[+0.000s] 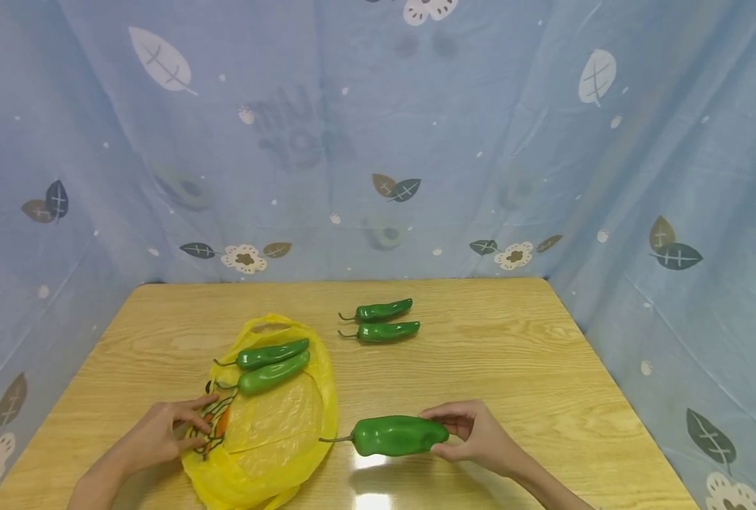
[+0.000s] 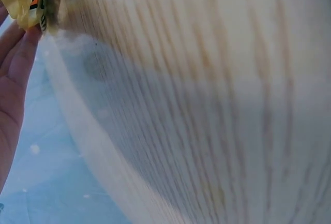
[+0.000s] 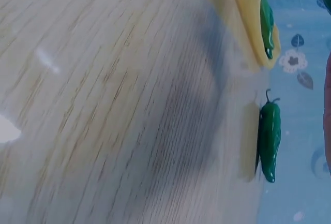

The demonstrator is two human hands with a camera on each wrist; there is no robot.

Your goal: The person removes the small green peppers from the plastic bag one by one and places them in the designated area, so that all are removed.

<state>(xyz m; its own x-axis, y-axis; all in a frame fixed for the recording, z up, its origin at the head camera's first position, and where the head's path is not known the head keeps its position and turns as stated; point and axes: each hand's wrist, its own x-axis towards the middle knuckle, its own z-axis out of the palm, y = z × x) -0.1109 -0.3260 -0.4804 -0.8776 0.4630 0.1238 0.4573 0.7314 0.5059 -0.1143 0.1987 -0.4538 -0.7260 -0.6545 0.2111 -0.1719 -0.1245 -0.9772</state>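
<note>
My right hand (image 1: 470,435) pinches a large green pepper (image 1: 393,435) by its blunt end, between thumb and fingers. The pepper lies sideways above the table, its stem pointing left toward a yellow plastic bag (image 1: 282,421); a shadow falls below it. At the bag's left side, my left hand (image 1: 170,428) grips the printed edge with bent fingers. In the left wrist view, fingers (image 2: 23,53) meet the bunched plastic. Two green peppers, a darker one (image 1: 272,354) and a lighter one (image 1: 272,375), lie side by side in the bag.
Behind the bag, to its right, two more green peppers (image 1: 384,310) (image 1: 388,332) lie parallel on the wooden table (image 1: 511,354). A blue patterned curtain (image 1: 326,142) encloses the table at the back and both sides.
</note>
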